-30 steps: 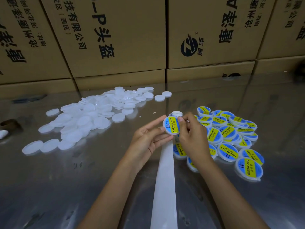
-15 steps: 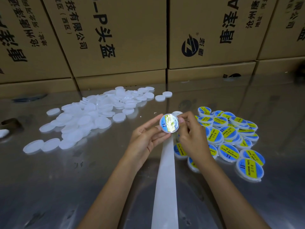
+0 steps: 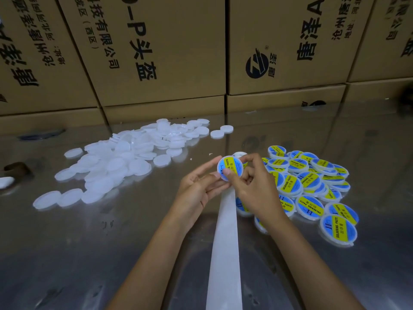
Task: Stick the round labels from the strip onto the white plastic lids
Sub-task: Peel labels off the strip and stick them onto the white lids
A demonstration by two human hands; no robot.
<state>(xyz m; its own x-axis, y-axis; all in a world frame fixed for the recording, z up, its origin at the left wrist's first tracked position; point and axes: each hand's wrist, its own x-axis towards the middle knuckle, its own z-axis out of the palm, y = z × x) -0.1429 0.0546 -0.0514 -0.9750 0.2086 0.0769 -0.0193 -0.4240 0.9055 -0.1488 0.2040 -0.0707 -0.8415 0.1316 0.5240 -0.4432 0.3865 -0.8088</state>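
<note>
Both hands hold one white lid with a blue and yellow round label (image 3: 231,167) above the table's middle. My left hand (image 3: 199,184) supports it from the left with fingers spread along its edge. My right hand (image 3: 254,186) grips it from the right, thumb pressing on the label's lower face. A white backing strip (image 3: 225,245) runs from under the hands toward me. A heap of plain white lids (image 3: 120,162) lies at the left. Labelled lids (image 3: 310,186) are piled at the right.
The work surface is a shiny metal table (image 3: 89,253). Stacked cardboard boxes (image 3: 156,52) wall off its far edge. A dark brown object (image 3: 15,168) and a white piece (image 3: 5,182) sit at the far left edge.
The lid has turned in my hands, so its label faces up again after catching glare. My right thumb has moved onto the label's face.
</note>
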